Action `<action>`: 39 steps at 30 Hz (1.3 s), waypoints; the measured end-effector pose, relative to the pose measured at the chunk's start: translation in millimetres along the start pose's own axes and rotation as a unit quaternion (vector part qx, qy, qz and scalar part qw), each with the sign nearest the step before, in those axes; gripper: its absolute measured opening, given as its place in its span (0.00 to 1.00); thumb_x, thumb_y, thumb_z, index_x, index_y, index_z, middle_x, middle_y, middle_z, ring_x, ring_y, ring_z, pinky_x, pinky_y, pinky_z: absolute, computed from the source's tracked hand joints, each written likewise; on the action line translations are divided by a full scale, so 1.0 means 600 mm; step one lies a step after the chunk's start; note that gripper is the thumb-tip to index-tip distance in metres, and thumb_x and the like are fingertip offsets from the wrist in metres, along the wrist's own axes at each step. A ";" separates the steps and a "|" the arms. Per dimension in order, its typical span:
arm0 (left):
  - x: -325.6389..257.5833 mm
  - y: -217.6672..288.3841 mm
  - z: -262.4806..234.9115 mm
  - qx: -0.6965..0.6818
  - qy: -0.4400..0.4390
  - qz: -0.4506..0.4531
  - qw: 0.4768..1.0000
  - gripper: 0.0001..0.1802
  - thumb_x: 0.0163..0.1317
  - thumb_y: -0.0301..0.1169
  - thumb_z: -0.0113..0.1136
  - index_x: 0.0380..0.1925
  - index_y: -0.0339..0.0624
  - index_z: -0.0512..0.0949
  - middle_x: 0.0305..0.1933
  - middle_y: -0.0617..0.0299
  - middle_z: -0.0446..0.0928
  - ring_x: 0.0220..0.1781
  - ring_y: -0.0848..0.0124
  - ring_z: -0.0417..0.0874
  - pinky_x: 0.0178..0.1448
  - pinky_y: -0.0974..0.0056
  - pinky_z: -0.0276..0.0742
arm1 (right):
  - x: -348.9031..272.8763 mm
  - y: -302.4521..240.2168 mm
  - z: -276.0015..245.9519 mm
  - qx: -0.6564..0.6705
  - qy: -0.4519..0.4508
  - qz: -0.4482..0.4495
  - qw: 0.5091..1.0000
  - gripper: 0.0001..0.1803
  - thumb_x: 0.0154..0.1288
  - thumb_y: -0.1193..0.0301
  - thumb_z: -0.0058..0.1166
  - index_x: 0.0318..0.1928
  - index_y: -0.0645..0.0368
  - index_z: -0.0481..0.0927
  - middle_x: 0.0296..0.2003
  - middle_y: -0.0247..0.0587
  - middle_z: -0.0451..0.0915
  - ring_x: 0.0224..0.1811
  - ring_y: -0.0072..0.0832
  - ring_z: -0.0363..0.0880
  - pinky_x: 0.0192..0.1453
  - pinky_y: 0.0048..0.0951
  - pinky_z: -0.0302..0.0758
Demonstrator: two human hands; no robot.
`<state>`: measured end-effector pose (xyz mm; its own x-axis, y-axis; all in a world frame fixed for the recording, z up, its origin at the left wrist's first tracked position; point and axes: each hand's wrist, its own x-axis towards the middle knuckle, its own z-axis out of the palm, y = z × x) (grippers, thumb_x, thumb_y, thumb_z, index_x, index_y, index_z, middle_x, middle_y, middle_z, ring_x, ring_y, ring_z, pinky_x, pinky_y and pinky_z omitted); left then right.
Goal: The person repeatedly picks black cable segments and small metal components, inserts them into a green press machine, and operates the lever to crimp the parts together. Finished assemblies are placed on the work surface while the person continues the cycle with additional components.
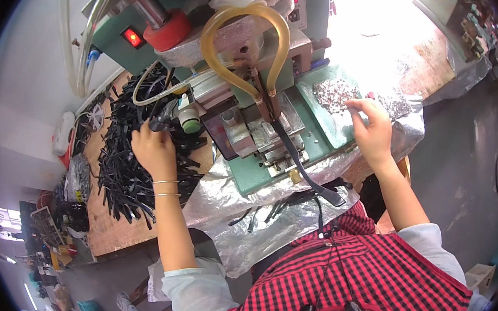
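Note:
My left hand [154, 149] rests on a heap of black straps [121, 168] on the wooden bench, its fingers closed around one strap end. My right hand [371, 124] reaches to a pile of small silver metal pieces [334, 94] on the green machine tray, fingertips pinched at the pile's edge; I cannot tell whether it holds a piece. Between the hands stands a green press machine [256, 107] with a black strap [297, 163] lying through its metal jaws and hanging toward me.
An amber hose loop [244, 42] arches over the machine head, beside a red knob [168, 31]. Crinkled silver foil [266, 214] covers the bench front and catches loose straps. Clutter fills the left floor; another green machine [457, 9] stands at the far right.

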<state>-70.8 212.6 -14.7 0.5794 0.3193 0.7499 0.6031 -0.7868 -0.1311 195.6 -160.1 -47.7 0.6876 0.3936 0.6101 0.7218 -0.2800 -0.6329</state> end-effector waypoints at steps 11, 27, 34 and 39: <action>-0.121 0.078 0.005 -0.231 0.040 -0.206 0.950 0.09 0.73 0.22 0.62 0.50 0.30 0.82 0.44 0.52 0.82 0.45 0.60 0.84 0.50 0.62 0.79 | -0.047 -0.001 -0.047 -0.002 0.031 0.032 0.999 0.09 0.64 0.82 0.63 0.45 0.60 0.87 0.40 0.43 0.86 0.45 0.39 0.84 0.52 0.35 0.77; -0.141 0.143 -0.015 -0.524 0.048 -0.365 0.768 0.06 0.78 0.26 0.60 0.41 0.35 0.77 0.39 0.64 0.84 0.36 0.79 0.85 0.38 0.74 0.77 | 0.034 -0.178 0.087 0.461 -0.047 0.110 0.879 0.20 0.65 0.81 0.65 0.58 0.66 0.79 0.49 0.41 0.85 0.49 0.26 0.85 0.57 0.28 0.80; -0.015 0.238 -0.197 -0.477 0.177 -0.052 0.859 0.05 0.74 0.22 0.60 0.44 0.31 0.76 0.46 0.45 0.87 0.37 0.64 0.88 0.42 0.68 0.82 | 0.045 -0.235 0.037 0.474 -0.120 0.154 0.859 0.29 0.65 0.83 0.59 0.67 0.68 0.70 0.57 0.47 0.82 0.58 0.29 0.82 0.67 0.33 0.75; 0.002 0.293 -0.228 -0.339 0.079 0.244 0.905 0.17 0.54 0.34 0.81 0.40 0.43 0.84 0.49 0.47 0.88 0.23 0.71 0.76 0.27 0.66 0.71 | 0.049 -0.231 -0.009 0.458 -0.226 0.076 0.856 0.38 0.67 0.80 0.59 0.76 0.67 0.63 0.71 0.49 0.71 0.72 0.37 0.71 0.78 0.41 0.65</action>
<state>-38.9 2.7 52.0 0.5691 -0.1915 0.7997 -0.2095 -0.9742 -0.0841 115.8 -114.5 60.6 0.5180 0.7700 0.3725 0.1204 0.3655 -0.9230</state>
